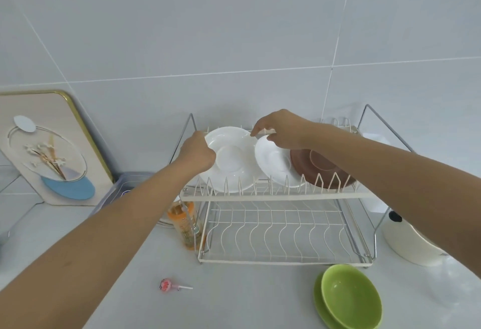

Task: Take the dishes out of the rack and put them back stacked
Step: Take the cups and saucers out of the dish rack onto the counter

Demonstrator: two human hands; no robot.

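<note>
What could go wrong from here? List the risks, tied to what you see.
1. Both hands work at once: the left hand grips the large white plate, the right hand the smaller white plate. Their rims look very close and might knock.
2. The brown plate leans just behind the smaller one and may shift.
3. The green dishes sit near the counter edge.
</note>
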